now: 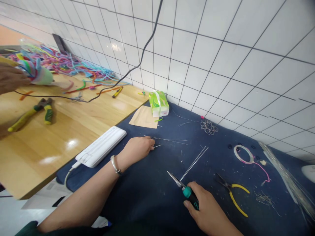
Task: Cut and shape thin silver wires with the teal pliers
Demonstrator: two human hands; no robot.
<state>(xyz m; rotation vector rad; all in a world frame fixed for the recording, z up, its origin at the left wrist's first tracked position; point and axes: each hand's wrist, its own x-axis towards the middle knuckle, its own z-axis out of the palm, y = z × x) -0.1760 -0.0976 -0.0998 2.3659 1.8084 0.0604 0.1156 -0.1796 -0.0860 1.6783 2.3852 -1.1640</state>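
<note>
The right hand [206, 209] grasped pliers [187, 192], best kept well right while the left hand [137, 149], grip unclear, fingered wire [157, 146].

The far side is closed off by a glossy white square-tiled wall with thin dark grout lines [221, 65], on whose left part a soft patch of light is reflected. At left, a smooth varnished pale-wood table [93, 114] is set against it, its top marked by bright glare. Just beside this, a dark-blue-covered worktop [145, 193] is placed along the wall. Below the wooden edge, a pale whitish floor [8, 213] is partly shown.
</note>
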